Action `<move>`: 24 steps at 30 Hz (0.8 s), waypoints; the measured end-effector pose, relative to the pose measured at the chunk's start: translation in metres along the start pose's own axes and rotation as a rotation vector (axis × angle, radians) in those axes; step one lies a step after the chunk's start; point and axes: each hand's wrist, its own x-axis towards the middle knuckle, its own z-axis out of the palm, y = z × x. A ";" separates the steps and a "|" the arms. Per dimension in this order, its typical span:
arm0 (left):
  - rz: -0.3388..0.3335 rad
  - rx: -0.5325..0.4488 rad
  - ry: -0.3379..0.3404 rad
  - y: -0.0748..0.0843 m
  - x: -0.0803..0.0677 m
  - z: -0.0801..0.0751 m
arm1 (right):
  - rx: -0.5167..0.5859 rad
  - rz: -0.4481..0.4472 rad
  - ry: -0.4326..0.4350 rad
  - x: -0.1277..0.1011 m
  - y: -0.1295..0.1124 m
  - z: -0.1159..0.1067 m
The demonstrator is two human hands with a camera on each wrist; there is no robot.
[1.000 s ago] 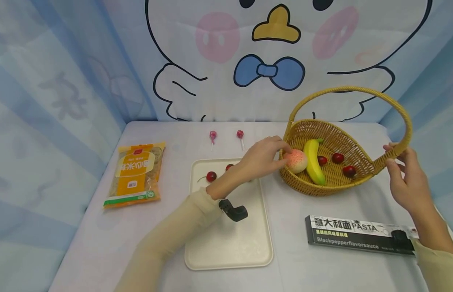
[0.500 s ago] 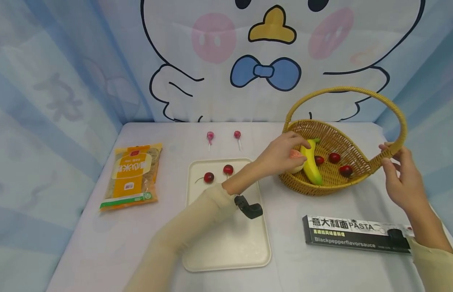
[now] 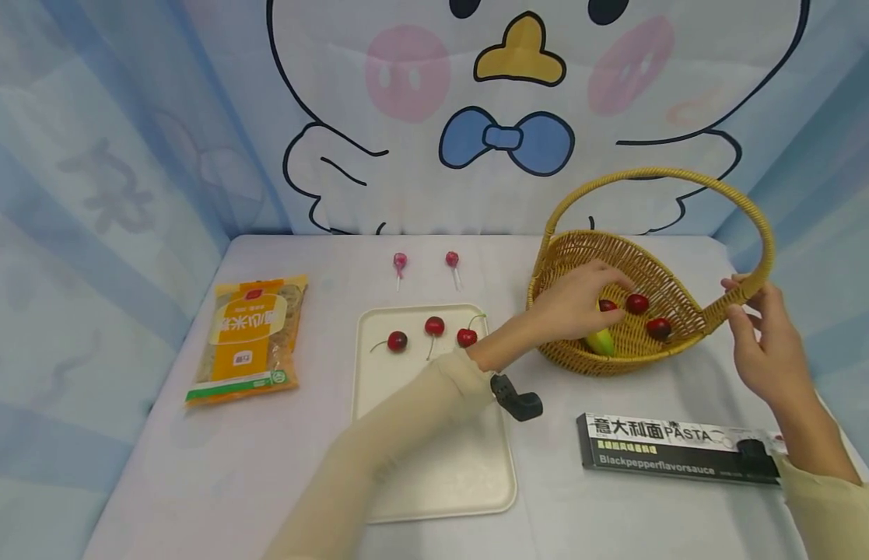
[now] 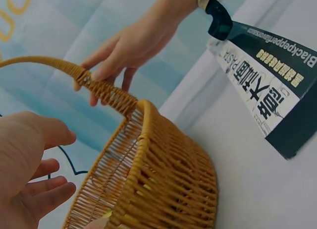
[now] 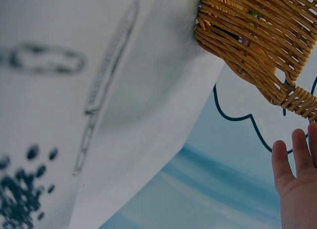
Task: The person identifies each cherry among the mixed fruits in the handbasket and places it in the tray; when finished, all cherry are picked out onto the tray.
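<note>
My left hand (image 3: 577, 303) reaches over the wicker basket (image 3: 633, 253), fingers slightly bent and apart, holding nothing. Beneath it a banana (image 3: 602, 343) lies partly covered, and the peach is hidden from the head view. Several dark red cherries (image 3: 659, 329) lie in the basket, near my left fingertips. At the basket's right end my right hand (image 3: 773, 342) grips the base of the handle (image 3: 762, 260); the left wrist view shows the thumb on one side and fingers behind. In the left wrist view the left hand (image 4: 29, 164) hovers beside the rim, apart from it.
A cream tray (image 3: 434, 459) carries 3 cherries (image 3: 434, 327). Two lollipops (image 3: 452, 259) lie behind it. An orange grain bag (image 3: 248, 338) is at the left. A black-and-white pasta box (image 3: 658, 451) lies in front of the basket. A printed curtain (image 3: 420, 187) hangs behind.
My left hand has moved right from the peach, across the banana, towards the basket's cherries. The fruit stays in the basket. My right hand keeps its grip on the handle.
</note>
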 end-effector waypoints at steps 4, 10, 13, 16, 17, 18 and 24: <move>-0.010 0.010 -0.024 0.006 0.007 0.006 | -0.002 0.002 0.003 0.000 0.001 0.001; -0.025 -0.008 -0.036 0.013 0.021 0.017 | -0.001 -0.010 0.015 0.001 0.001 0.001; -0.033 -0.029 -0.043 0.015 0.027 0.022 | 0.006 -0.011 0.014 0.001 0.000 0.000; -0.051 -0.038 -0.055 0.017 0.032 0.026 | 0.011 -0.009 0.011 0.001 -0.001 0.000; -0.057 -0.040 -0.057 0.018 0.033 0.028 | 0.014 -0.008 0.010 0.001 -0.001 0.000; -0.059 -0.038 -0.059 0.018 0.034 0.029 | 0.015 -0.008 0.008 0.000 -0.001 0.000; -0.038 -0.044 -0.045 0.021 0.042 0.041 | 0.015 -0.045 0.012 0.001 -0.004 -0.002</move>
